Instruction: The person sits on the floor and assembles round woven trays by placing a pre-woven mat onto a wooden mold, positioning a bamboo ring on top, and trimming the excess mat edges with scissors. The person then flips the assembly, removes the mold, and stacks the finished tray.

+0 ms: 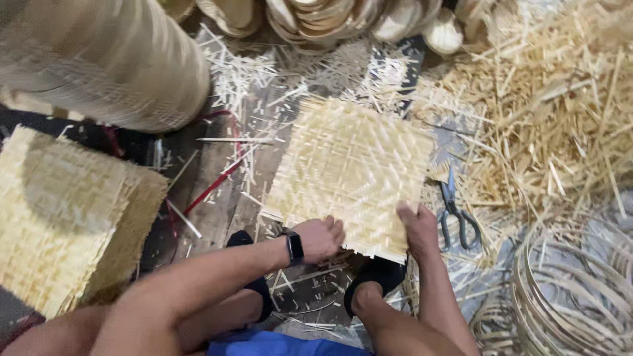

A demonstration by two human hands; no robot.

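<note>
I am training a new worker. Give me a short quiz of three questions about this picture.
1. True or false: both hands grip the near edge of the woven mat.
2. Which tool lies right of the mat? A) hammer B) scissors C) knife
3. What is worn on the wrist of the left hand?

Key
1. True; the right hand is at its near right corner.
2. B, the scissors on the floor.
3. A dark wristwatch.

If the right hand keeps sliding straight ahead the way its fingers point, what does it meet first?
Probably only the square pale woven bamboo mat that the right hand already grips at its near edge; past the mat's far edge lie loose bamboo splinters.
</note>
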